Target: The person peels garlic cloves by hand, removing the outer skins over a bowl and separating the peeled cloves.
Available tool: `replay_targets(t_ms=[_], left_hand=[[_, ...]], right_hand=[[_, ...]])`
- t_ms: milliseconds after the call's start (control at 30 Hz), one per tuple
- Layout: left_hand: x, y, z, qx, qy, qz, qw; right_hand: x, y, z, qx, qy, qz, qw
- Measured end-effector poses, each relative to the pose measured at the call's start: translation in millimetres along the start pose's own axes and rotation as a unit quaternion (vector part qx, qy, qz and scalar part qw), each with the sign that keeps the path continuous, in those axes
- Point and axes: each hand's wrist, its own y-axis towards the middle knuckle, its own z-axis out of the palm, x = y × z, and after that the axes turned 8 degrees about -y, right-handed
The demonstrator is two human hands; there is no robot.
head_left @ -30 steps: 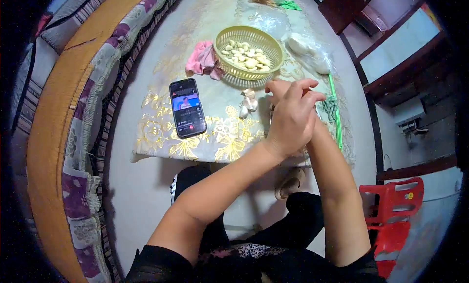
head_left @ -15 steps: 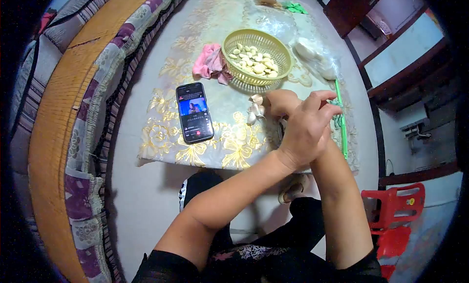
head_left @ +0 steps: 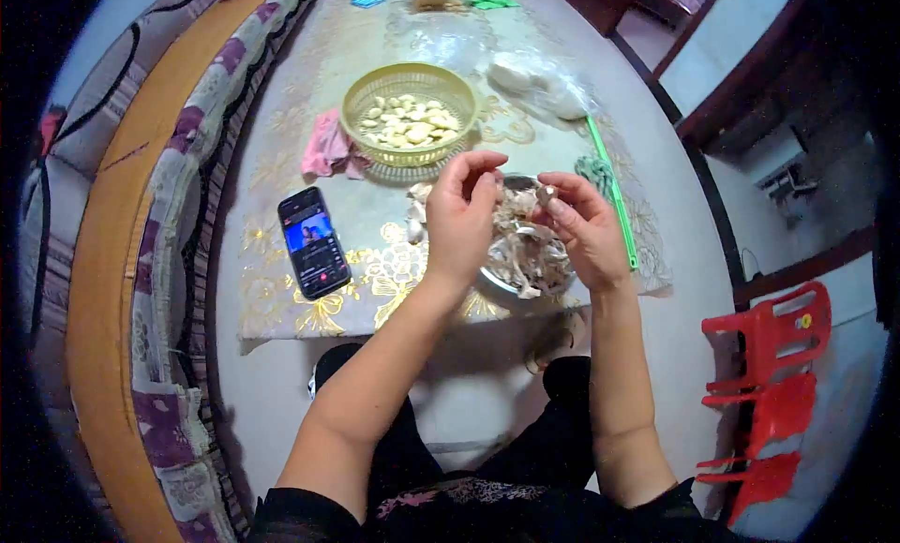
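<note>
My left hand [head_left: 461,223] is above the left side of a metal bowl [head_left: 500,282], its fingers curled in toward the thumb. Whatever it may hold is too small to make out. Over the bowl's right side, my right hand [head_left: 594,232] pinches a small brownish piece of garlic [head_left: 546,195] between thumb and fingers. Dry garlic skins [head_left: 527,252] fill the bowl. Unpeeled garlic cloves [head_left: 415,226] lie just left of my left hand, partly hidden by it. Behind them, a yellow plastic basket [head_left: 353,121] contains many peeled garlic cloves [head_left: 412,123].
A phone [head_left: 314,243] with a lit screen lies at the left, near a pink cloth [head_left: 328,148]. Plastic bags [head_left: 539,86] sit behind, and a green stick [head_left: 614,192] runs along the right. Red plastic stools [head_left: 764,384] stand beyond the table [head_left: 272,309].
My hands were crossed at the wrists, left over right. They have come apart, uncovering the bowl of skins between them. The view has shifted, so the tabletop things appear farther left.
</note>
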Motion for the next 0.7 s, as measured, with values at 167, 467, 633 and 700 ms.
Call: replay_targets(t_ms=[167,467,633,700], left_hand=[[10,-14,17,0.109,-0.032,-0.085,0.990],[30,-14,26,0.175,-0.015,-0.123,0.977],[35,-10,28,0.190,-0.001,-0.133,0.973],[37,-11,29,0.190,0.004,-0.144,0.971]], right_hand=[[-17,-12,-18,-0.036,0.008,-0.016,0.999],[-21,-20,-23,-0.041,-0.103,-0.054,0.992],[-23,-24,-27,-0.054,-0.175,-0.070,0.981],[-19,-26,-27,-0.045,-0.140,-0.040,0.988]])
